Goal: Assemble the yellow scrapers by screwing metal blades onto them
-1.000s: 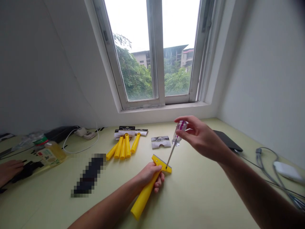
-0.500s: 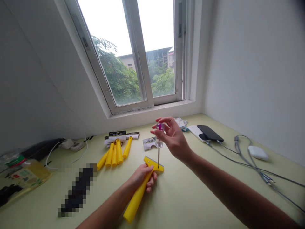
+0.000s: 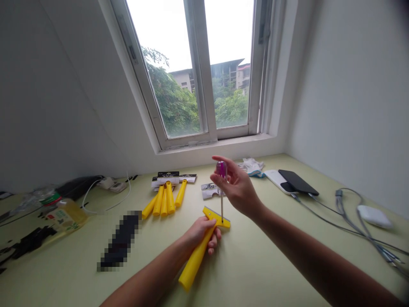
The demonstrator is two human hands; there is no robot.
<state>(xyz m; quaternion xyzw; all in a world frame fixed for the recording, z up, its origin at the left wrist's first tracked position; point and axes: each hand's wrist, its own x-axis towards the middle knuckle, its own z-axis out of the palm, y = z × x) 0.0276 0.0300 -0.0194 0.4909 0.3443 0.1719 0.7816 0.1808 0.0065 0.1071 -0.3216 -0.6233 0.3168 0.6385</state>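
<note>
My left hand [image 3: 204,234] is closed round the neck of a yellow scraper [image 3: 195,263], whose handle points down toward me. Its wide head faces away and carries a grey strip along the far edge. In my right hand [image 3: 238,187] is a screwdriver [image 3: 222,207] with a clear and purple handle, held nearly upright between thumb and fingers, the index finger lifted off. The shaft's tip meets the right part of the scraper's head, at what looks like a screw. Fingers hide part of the screwdriver handle.
Several yellow scrapers [image 3: 170,198] with black-and-white cards lie behind my left hand. A loose card [image 3: 209,190] sits behind the screwdriver. At right are a phone [image 3: 298,182], cables [image 3: 348,219] and a white case [image 3: 373,216]. A bottle [image 3: 65,215] and a blurred dark object [image 3: 120,241] lie left.
The whole view has shifted, so everything sits further right. My right fingers have changed their hold on the screwdriver handle, the index finger now raised. The tip stays on the scraper's head.
</note>
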